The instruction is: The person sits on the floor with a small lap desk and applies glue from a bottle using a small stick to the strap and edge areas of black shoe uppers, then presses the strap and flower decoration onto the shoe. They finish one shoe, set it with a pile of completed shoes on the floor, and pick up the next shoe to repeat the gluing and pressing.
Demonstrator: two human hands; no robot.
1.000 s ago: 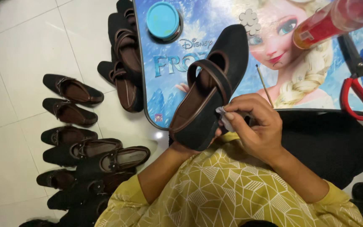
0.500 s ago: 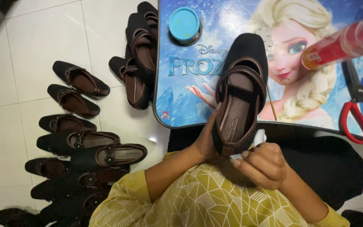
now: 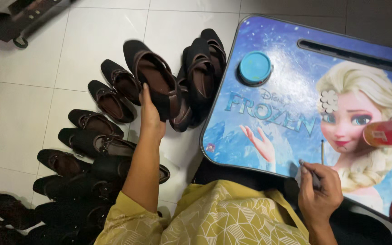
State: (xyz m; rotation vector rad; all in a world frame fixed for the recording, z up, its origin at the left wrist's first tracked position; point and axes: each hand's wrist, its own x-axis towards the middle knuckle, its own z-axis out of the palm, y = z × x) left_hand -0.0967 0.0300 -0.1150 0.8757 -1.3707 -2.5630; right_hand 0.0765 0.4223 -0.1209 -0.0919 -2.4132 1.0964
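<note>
The left hand grips a dark strapped shoe held just above it; the right hand pinches a thin stick over the surface.

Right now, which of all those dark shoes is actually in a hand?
The black strapped shoe held up by the left hand; the others rest on the floor.

Even, soft indoor light falls from above me; the white floor tiles look bright and faintly glossy. Shadows under the dark shoes are weak. The red bottle at the right edge is blurred, the corners bend slightly.
</note>
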